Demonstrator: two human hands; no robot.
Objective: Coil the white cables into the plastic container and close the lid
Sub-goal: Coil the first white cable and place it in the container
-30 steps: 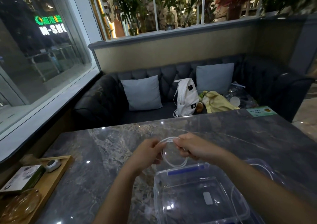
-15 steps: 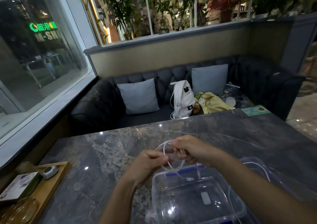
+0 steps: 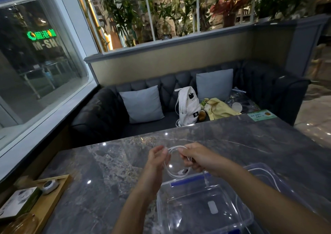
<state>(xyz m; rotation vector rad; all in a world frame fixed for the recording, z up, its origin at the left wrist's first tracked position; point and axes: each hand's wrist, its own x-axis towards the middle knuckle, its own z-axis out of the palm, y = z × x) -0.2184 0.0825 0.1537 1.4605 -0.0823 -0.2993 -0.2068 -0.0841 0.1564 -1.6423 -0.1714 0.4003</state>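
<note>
Head view, as we log it:

- **White cable** (image 3: 172, 174): one loop, held between both hands above the counter (image 3: 107, 171).
- **Right hand** (image 3: 198, 159): fingers curled, gripping the loop.
- **Left hand** (image 3: 158, 159): fingertips at the loop. It is blurred, so we cannot tell its grip.
- **Plastic container** (image 3: 161, 208): lid off, just nearside of the right hand.

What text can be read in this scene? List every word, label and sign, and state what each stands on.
"M-SH", then a partly cut letter: pale lettering seen through the left window.
Green glowing sign above it: Chinese characters, too blurred to read surely.
Green card on the table's far corner: print too small.
White backpack: cat and star marks, small print unreadable.
Box on the wooden tray: unreadable.
</note>
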